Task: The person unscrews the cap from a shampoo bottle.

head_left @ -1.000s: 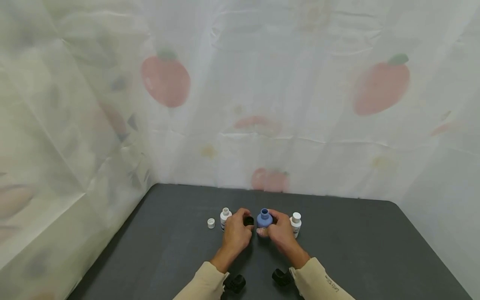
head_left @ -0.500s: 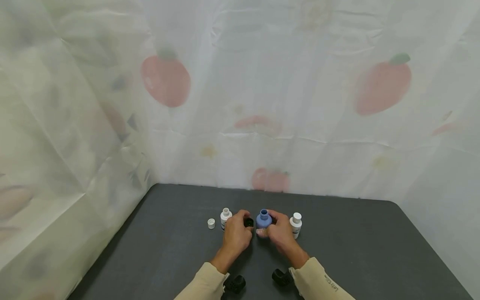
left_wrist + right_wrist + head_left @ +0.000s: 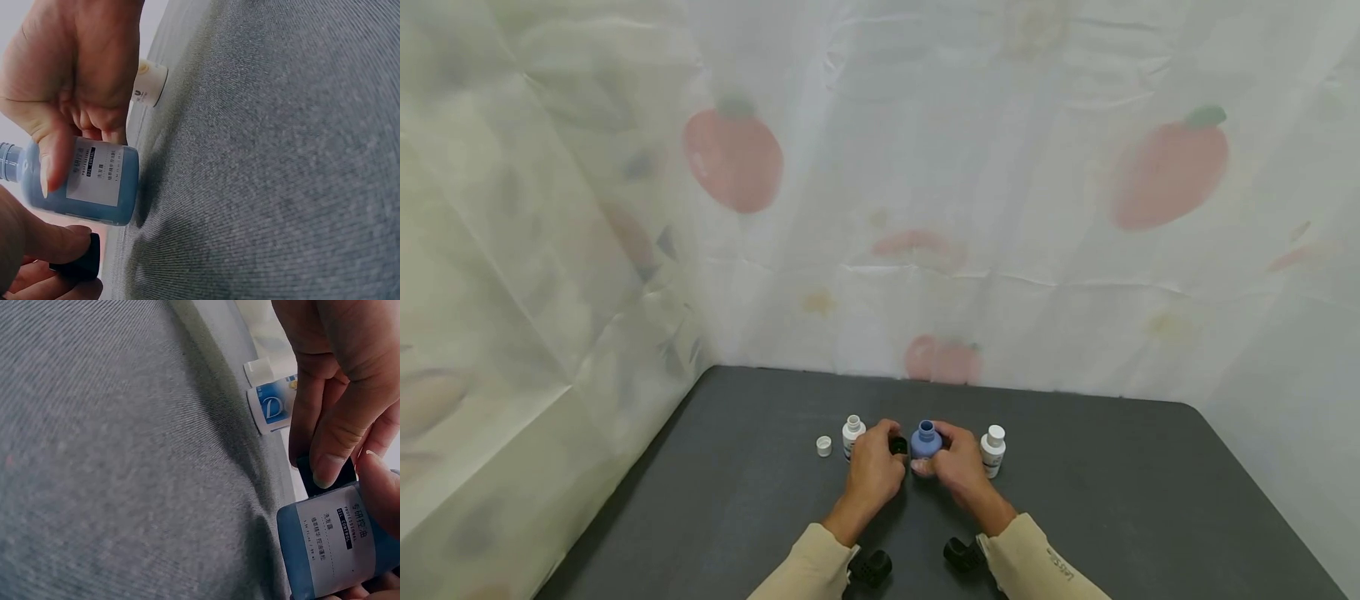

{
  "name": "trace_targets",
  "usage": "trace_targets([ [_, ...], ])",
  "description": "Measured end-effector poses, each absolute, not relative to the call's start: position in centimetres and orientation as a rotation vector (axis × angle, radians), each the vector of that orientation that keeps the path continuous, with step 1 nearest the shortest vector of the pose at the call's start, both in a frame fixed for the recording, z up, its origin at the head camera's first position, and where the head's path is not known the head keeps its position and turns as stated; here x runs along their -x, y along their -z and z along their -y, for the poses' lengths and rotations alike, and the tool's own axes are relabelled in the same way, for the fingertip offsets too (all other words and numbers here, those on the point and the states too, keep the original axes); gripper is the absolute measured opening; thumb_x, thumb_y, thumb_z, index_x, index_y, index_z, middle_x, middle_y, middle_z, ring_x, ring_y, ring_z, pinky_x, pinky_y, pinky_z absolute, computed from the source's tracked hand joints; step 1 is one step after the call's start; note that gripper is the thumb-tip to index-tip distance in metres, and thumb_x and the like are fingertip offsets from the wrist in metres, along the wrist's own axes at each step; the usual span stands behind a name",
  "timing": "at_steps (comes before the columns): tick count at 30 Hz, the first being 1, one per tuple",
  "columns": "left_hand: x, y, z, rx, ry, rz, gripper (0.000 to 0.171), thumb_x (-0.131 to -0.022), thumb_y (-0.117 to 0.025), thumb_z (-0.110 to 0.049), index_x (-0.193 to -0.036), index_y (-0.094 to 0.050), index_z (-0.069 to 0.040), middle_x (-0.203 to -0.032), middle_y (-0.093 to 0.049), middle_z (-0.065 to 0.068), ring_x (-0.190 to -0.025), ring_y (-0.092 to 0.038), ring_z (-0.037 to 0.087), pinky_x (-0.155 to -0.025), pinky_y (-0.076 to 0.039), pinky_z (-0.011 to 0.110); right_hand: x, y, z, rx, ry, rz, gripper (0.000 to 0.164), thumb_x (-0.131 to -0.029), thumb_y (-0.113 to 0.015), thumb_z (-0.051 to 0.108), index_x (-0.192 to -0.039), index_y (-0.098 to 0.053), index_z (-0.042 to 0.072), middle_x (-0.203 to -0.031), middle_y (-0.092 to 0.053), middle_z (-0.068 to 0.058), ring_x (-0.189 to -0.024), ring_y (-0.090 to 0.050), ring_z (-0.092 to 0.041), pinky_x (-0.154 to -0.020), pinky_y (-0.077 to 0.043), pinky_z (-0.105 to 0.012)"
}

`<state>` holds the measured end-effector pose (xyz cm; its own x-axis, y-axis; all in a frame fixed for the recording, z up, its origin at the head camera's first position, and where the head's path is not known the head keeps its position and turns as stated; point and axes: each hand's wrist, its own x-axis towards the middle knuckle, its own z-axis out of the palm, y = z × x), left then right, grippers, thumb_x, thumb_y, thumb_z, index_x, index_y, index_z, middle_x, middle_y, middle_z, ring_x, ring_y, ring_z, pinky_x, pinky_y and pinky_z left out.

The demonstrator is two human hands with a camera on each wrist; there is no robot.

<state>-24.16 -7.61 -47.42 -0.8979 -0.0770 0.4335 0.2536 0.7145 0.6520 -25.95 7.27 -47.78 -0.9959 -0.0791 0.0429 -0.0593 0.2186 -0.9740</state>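
Thumb and fingers of my right hand [image 3: 961,461] grip a translucent blue bottle [image 3: 927,443] with a white label printed "OIL CONTROL" [image 3: 94,172]. Its mouth is uncovered and points up; whether its base touches the table I cannot tell. Just left of it, my left hand [image 3: 872,465] pinches a black cap [image 3: 898,446], seen closer in the left wrist view as a dark cap [image 3: 84,259] held beside the bottle's lower part. An uncapped white bottle [image 3: 852,430] stands beyond my left hand. Past my right hand stands a white bottle [image 3: 992,450] with its cap on.
A loose white cap [image 3: 823,447] lies left of the uncapped white bottle on the dark grey table [image 3: 1097,492]. A pale curtain [image 3: 1000,208] with printed fruit hangs behind the table and along its left side. Black wrist devices [image 3: 872,568] sit under both sleeves.
The blue bottle has shifted slightly left, a little nearer the black cap. Both hands keep their hold; the white bottles and loose cap stay put.
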Motion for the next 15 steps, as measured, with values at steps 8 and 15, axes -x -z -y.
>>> trace_targets([
  [8, 24.10, 47.62, 7.70, 0.131, 1.032, 2.497, 0.034, -0.073, -0.082, 0.010, -0.105, -0.073, 0.001, -0.097, -0.078, 0.013, -0.092, -0.075, 0.031, -0.085, -0.060, 0.048, 26.04, 48.22, -7.19, 0.134, 1.897, -2.493, 0.068, -0.066, -0.087, -0.012, -0.131, -0.067, -0.006, -0.125, -0.072, -0.024, -0.110, -0.068, -0.029, -0.099, -0.058, -0.046],
  [15, 24.15, 47.70, 7.89, 0.128, 1.035, 2.511, 0.034, -0.074, -0.082, 0.008, -0.106, -0.074, 0.000, -0.098, -0.078, 0.012, -0.092, -0.075, 0.031, -0.085, -0.060, 0.049, 25.84, 48.40, -7.29, 0.174, 1.840, -2.551, 0.063, -0.067, -0.088, -0.010, -0.127, -0.068, -0.004, -0.118, -0.074, -0.020, -0.103, -0.067, -0.026, -0.090, -0.056, -0.038],
])
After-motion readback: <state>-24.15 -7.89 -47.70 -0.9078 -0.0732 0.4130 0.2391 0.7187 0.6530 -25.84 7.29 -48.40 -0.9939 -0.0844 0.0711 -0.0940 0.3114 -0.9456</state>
